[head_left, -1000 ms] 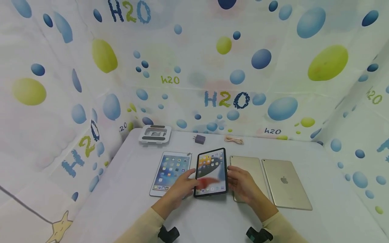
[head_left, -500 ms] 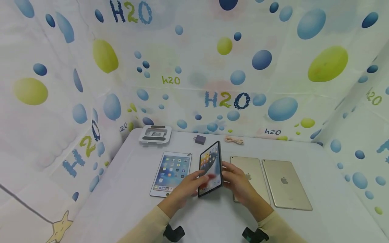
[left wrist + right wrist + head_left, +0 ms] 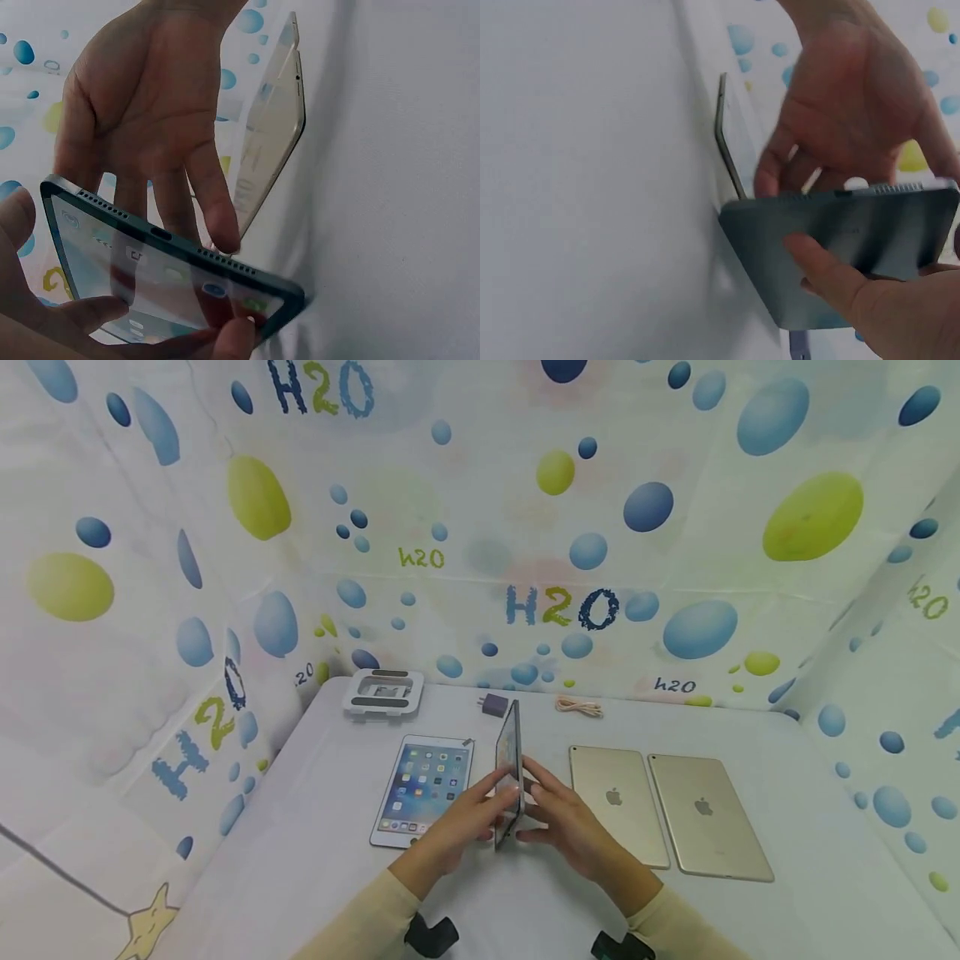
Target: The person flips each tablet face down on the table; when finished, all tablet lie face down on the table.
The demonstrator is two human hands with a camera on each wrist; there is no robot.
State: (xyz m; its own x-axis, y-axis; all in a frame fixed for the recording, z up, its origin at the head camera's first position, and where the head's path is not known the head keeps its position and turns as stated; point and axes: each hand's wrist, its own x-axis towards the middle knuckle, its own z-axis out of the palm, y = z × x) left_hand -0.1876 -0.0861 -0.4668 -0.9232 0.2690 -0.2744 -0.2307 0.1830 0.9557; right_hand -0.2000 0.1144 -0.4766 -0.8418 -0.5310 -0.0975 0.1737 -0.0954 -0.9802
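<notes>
A dark-edged tablet (image 3: 509, 739) stands nearly on edge between my hands, its screen turned left. My left hand (image 3: 463, 828) holds it from the screen side, fingertips against the glass. From behind, my right hand (image 3: 576, 833) grips it with fingers spread along the back. In the left wrist view the lit tablet screen (image 3: 165, 262) shows app icons, and its port edge faces up. The right wrist view has the plain grey-green tablet back (image 3: 763, 234) with a finger (image 3: 821, 270) touching it. Part of each hand is hidden by the tablet.
Left of the hands lies a white tablet (image 3: 427, 777), screen up. Two gold tablets, one nearer (image 3: 611, 768) and one farther right (image 3: 712, 835), lie face down. Along the back sit a white folding stand (image 3: 384, 692), a dark charger plug (image 3: 494, 705) and a coiled cable (image 3: 579, 707).
The dark tablet has turned from facing me to nearly edge-on, its screen swinging left. My right hand has moved left with it, uncovering more of the nearer gold tablet.
</notes>
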